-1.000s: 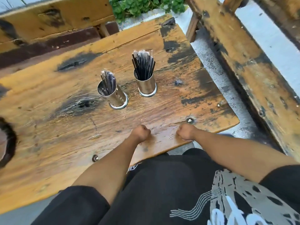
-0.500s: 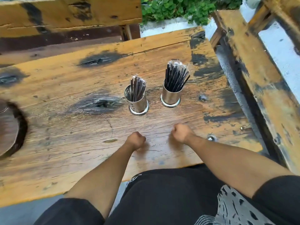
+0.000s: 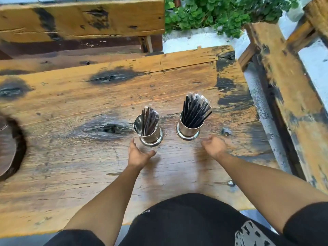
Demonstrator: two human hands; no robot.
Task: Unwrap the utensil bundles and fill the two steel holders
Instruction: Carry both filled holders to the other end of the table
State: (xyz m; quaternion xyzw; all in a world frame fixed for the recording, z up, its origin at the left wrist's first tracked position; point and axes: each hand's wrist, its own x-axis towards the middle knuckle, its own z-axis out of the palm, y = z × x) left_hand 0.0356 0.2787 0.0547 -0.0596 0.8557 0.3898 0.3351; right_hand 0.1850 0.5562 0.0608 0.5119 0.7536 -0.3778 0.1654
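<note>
Reaching toward two steel holders at centre frame: left hand [image 3: 137,155] spread open, palm turned inward, fingertips just short of the flared base of the left steel holder [image 3: 148,133]; right hand [image 3: 213,146] loosely curled, empty, just below and to the right of the right steel holder [image 3: 188,128]. Gripping nothing with either hand. Standing upright on the weathered wooden table [image 3: 71,166], near each other but apart, both holders already carrying dark, plastic-wrapped utensils: a thinner clump [image 3: 150,119] leaning in the left one, a fuller sheaf [image 3: 196,110] fanning out of the right. Looking, by this, close to the end of the job, with no loose bundle lying anywhere in sight.

Judging the step as taking hold of the holders, probably to shift or straighten them. Doing it well means closing around the cylinder walls low down, above the flared feet, and keeping them vertical so the top-heavy utensils are not spilling out; sliding rather than lifting looks safer on the rough grain.

Crowding the scene little: a dark round object [image 3: 8,148] at the left edge, a bench backrest [image 3: 79,18] across the top, another wooden bench [image 3: 292,103] at right, green plants [image 3: 221,13] at upper right. Nothing blocking either hand's approach.
</note>
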